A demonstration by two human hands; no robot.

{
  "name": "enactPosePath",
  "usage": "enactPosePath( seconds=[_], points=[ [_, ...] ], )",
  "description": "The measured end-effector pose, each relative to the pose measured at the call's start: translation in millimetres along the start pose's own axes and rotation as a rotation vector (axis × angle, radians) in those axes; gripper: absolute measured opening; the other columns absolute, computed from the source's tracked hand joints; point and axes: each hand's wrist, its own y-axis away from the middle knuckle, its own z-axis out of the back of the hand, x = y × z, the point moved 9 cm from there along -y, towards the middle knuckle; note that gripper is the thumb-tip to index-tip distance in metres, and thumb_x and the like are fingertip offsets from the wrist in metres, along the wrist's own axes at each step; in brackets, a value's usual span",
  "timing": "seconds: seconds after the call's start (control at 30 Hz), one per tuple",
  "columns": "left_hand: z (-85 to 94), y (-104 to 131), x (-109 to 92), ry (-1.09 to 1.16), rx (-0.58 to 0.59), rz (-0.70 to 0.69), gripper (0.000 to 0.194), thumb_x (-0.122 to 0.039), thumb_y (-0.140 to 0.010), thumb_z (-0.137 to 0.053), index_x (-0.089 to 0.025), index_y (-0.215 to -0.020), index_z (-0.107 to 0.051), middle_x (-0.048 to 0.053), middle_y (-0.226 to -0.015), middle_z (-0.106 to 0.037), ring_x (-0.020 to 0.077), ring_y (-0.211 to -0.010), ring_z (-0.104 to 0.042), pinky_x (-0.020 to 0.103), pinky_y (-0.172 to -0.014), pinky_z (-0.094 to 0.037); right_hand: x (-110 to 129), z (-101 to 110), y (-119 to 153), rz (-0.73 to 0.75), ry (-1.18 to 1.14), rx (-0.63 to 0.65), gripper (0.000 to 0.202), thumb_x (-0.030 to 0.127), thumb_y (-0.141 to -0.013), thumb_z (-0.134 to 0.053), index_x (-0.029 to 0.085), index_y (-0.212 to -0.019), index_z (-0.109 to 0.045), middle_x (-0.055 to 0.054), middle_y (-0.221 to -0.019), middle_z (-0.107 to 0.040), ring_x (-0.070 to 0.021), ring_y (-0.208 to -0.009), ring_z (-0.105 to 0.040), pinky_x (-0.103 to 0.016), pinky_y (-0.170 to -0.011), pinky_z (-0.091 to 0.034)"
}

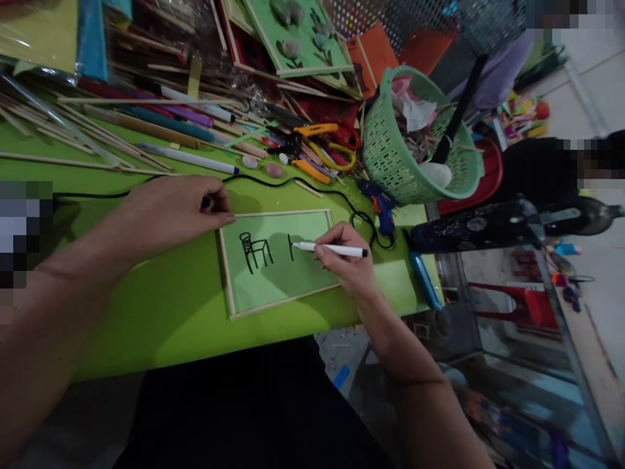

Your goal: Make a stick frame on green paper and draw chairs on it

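Observation:
My right hand [349,257] grips a white marker [336,249] with a black end, its tip at a short black line on a green board [273,286]. Thin wooden sticks frame this board. Left of the line, a chair [256,251] is drawn in black. My left hand [195,202] is closed, its fingertips at the board's upper left corner. Something small and dark shows among its curled fingers, too unclear to name.
Behind the board lie a black cord, pens, thin sticks [73,130] and orange-handled pliers [315,170]. A blue glue gun [381,207] rests beside a green basket [405,156] at right. Another framed green board [303,39] sits at the back. The table's edge is nearby.

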Motion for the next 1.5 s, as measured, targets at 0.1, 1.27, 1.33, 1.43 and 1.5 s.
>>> enactPosePath(
  seconds=[0.1,1.27,1.33,1.43,1.5],
  points=[
    [-0.1,-0.3,0.4,-0.005,0.002,0.003,0.036,-0.058,-0.085,-0.063,-0.027,-0.101,-0.075,-0.001,-0.092,-0.075,0.0211,-0.077,-0.065,0.033,-0.066,-0.036,1.1,-0.2,-1.0,0.000,-0.023,-0.004,0.031,0.046,-0.080,-0.086,0.024,-0.084,-0.064,0.003,-0.067,-0.064,-0.0113,-0.055,-0.051,-0.026,-0.050,-0.039],
    [-0.2,-0.4,1.9,0.001,-0.005,0.009,0.036,-0.056,-0.085,-0.064,-0.027,-0.103,-0.075,-0.001,-0.092,-0.074,0.0206,-0.078,-0.064,0.033,-0.066,-0.036,4.7,-2.0,-2.1,0.052,0.013,0.009,0.015,0.033,-0.084,-0.076,0.023,-0.082,-0.064,0.004,-0.067,-0.064,-0.0105,-0.054,-0.049,-0.026,-0.051,-0.037],
    [0.2,0.3,1.9,0.000,-0.004,0.012,0.036,-0.056,-0.086,-0.065,-0.027,-0.103,-0.075,-0.001,-0.093,-0.074,0.0206,-0.078,-0.064,0.033,-0.067,-0.036,4.3,-2.4,-1.9,0.055,0.020,0.014,0.014,0.032,-0.084,-0.075,0.023,-0.082,-0.064,0.004,-0.066,-0.063,-0.0104,-0.055,-0.048,-0.026,-0.051,-0.036],
    [0.7,0.2,1.1,-0.007,-0.008,0.012,0.035,-0.057,-0.085,-0.065,-0.027,-0.102,-0.075,-0.001,-0.092,-0.074,0.0206,-0.078,-0.064,0.033,-0.066,-0.036,2.0,-2.5,-1.7,0.040,0.040,0.014,0.014,0.032,-0.083,-0.075,0.024,-0.082,-0.063,0.004,-0.066,-0.063,-0.0106,-0.055,-0.048,-0.026,-0.051,-0.036],
    [0.4,-0.3,0.3,-0.006,-0.011,0.007,0.035,-0.056,-0.085,-0.065,-0.027,-0.101,-0.075,-0.001,-0.091,-0.074,0.0206,-0.078,-0.064,0.033,-0.066,-0.036,2.0,-2.0,-1.5,0.039,0.055,0.005,0.014,0.032,-0.082,-0.075,0.024,-0.081,-0.063,0.004,-0.066,-0.062,-0.0108,-0.056,-0.047,-0.026,-0.051,-0.035]
  ],
)
